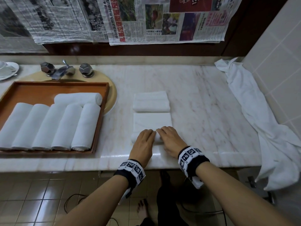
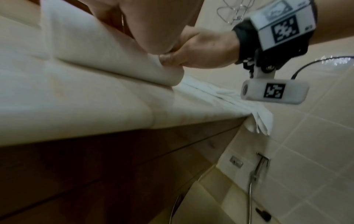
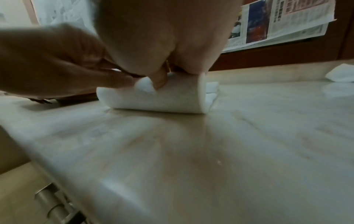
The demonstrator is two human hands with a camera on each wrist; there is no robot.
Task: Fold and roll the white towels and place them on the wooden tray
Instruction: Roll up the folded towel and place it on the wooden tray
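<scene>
A white towel [image 1: 152, 121] lies folded flat on the marble counter, and its near end is wound into a roll [image 3: 172, 98]. My left hand [image 1: 146, 136] and right hand [image 1: 167, 134] sit side by side on the roll, fingers curled over it. In the right wrist view a thumb presses into the roll's near side. A second folded towel [image 1: 151, 101] lies just beyond the first. To the left, the wooden tray [image 1: 61, 84] holds several rolled towels [image 1: 63, 126] in a row, with one more lying across behind them.
A loose white towel [image 1: 260, 128] is draped along the counter's right end and hangs over the front edge by the tiled wall. The tray rests over a sink with a faucet [image 1: 61, 70]. A white dish [image 1: 8, 69] sits far left. Newspapers hang behind.
</scene>
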